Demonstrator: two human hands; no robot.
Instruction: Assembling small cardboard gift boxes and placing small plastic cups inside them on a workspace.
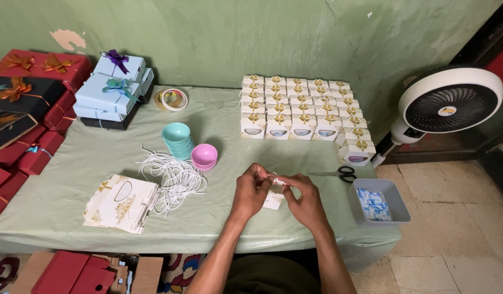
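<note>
A small white item (277, 181) was pinched between the fingertips of both hands, just above the tabletop's (71, 179) front edge; too small and too covered to tell its exact shape. It looked like thin white card or cord. Left hand (251, 190) grip: clenched on the item, thumb and fingers closed over its left end. Right hand (305, 198) grip: grasping the right end, fingers curled. A flat white card piece (273, 202) was seen lying under the hands, partly hidden.

Tabletop was covered in pale green cloth, slightly wrinkled, matte.

Left of the hands: a loose bundle of white cords (172, 179), tangled loops. Beside it, a stack of flat unfolded white boxes (120, 204) with gold print and an oval window cut-out.

Behind the cords: a stack of teal bowls (178, 140), smooth plastic, round. Just beside it, pink bowls (204, 157), same shape.

Far side: rows of assembled small white boxes (298, 106) with gold bows, cube-like, packed touching.

Right of the hands: black-handled scissors (338, 173), and a grey rectangular bin (378, 202) holding blue-and-white sachets.

Back left: tape rolls (172, 99), pale blue gift boxes (115, 90) with ribbon, and red boxes (41, 65) with gold bows. A white fan (447, 103) stood off the tabletop's right side.
</note>
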